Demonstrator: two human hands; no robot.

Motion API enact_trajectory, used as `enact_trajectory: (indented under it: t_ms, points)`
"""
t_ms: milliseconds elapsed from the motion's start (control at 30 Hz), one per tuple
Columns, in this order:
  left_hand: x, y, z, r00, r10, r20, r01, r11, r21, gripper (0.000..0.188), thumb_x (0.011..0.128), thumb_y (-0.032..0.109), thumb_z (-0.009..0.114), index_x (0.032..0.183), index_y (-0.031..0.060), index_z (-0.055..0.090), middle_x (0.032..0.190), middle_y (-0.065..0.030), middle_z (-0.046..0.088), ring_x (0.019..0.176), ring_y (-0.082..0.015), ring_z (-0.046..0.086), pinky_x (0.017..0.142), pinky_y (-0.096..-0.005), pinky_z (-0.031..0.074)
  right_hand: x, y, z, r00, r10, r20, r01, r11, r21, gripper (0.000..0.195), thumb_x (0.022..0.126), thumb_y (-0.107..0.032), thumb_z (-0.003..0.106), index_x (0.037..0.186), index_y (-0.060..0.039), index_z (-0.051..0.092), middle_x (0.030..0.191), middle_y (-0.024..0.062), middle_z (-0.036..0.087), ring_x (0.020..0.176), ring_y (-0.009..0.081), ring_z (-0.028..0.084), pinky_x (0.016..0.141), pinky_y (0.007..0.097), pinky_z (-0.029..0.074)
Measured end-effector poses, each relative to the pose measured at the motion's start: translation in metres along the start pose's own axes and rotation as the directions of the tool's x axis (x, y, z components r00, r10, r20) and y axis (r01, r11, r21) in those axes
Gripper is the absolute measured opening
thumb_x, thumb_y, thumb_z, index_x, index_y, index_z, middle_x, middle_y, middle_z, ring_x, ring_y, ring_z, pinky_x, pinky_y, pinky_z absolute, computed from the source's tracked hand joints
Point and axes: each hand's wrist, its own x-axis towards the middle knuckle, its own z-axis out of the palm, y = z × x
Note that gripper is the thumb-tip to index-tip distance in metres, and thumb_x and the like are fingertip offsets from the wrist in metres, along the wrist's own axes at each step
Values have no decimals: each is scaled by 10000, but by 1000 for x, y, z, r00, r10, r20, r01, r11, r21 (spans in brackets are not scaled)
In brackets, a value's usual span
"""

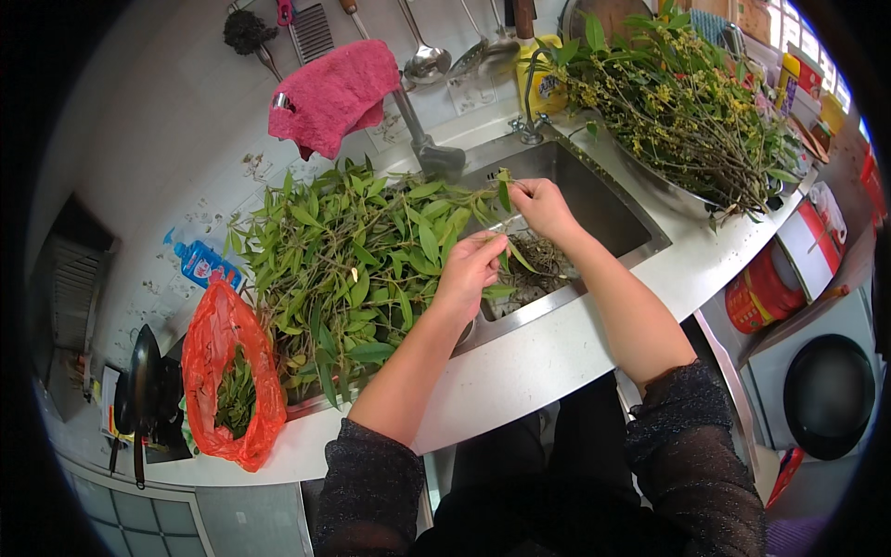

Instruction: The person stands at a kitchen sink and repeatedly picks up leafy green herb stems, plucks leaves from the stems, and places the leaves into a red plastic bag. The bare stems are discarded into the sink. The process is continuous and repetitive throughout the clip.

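Note:
Over a steel sink (644, 245), my right hand (545, 207) pinches a thin leafy sprig (504, 193) between thumb and fingertips. My left hand (473, 268) is closer to the counter's front edge, its thumb and fingers closed on a green stem with long narrow leaves (521, 257). Whether both hands hold one sprig, I cannot tell. To the left spreads a big heap of leafy green branches (348, 257). Below my hands, bare twigs (532, 261) lie in the sink. A red plastic bag (261, 411) stands at the heap's left, with picked leaves (237, 393) inside.
A metal bowl (651, 174) at the right is piled with yellow-flowered branches (675, 104). A pink towel (334, 94) drapes over a metal fixture above the heap. A thin faucet (531, 115), a yellow detergent bottle (546, 87) and a blue pump bottle (205, 263) stand along the back.

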Motion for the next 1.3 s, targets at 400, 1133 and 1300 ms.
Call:
enact_trajectory:
  t_ms: [400, 1133, 1300]
  points:
    - [-12, 7, 24, 979, -41, 200, 117, 915, -386, 196, 899, 139, 429, 737, 40, 479, 627, -46, 467, 502, -117, 366, 448, -237, 275, 27, 38, -45, 920, 168, -354, -95, 972, 215, 349, 871, -277, 583, 679, 15, 590, 523, 101, 492, 512, 122, 428, 511, 323, 381]
    - [-5, -7, 13, 998, -62, 29, 64, 997, -42, 261, 921, 236, 561, 736, 52, 555, 564, 18, 440, 474, -62, 343, 450, -225, 245, -3, -11, 5, 998, -21, -57, 17, 998, -65, 278, 847, -285, 610, 847, -13, 669, 635, 176, 590, 538, 232, 542, 573, 365, 446]
    - [-21, 3, 37, 989, 29, 146, -22, 999, -48, 252, 923, 198, 543, 718, 51, 547, 606, 11, 467, 515, -75, 389, 481, -222, 283, 12, 19, -25, 971, 121, -205, -155, 975, -158, 304, 853, -307, 592, 826, -15, 674, 668, 170, 616, 583, 233, 581, 615, 354, 467]
